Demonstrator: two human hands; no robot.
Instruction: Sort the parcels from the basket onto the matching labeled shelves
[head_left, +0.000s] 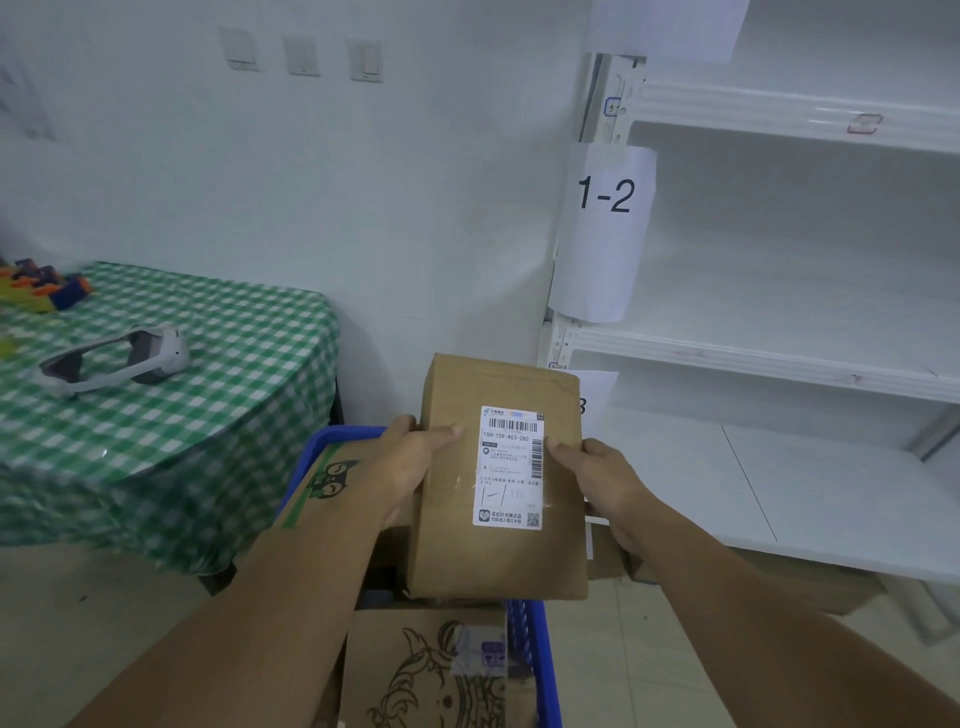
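I hold a brown cardboard parcel (452, 519) upright above the blue basket (535, 654). Its white shipping label (511, 467) faces me, with a handwritten mark near the bottom. My left hand (415, 457) grips the parcel's left edge, thumb across the front. My right hand (597, 478) grips the right edge, thumb on the label's side. More cardboard parcels lie in the basket, one with a cat logo (327, 478) and one with a printed drawing (426, 675). White shelves (769, 358) stand to the right, with a paper sign reading 1-2 (605, 223) on the post.
A table with a green checked cloth (208, 415) stands at the left, carrying a white headset (130, 358) and coloured toys (47, 286). A second paper sign (597, 400) hangs lower on the shelf post, mostly hidden by the parcel. Boxes sit on the floor under the lowest shelf (831, 587).
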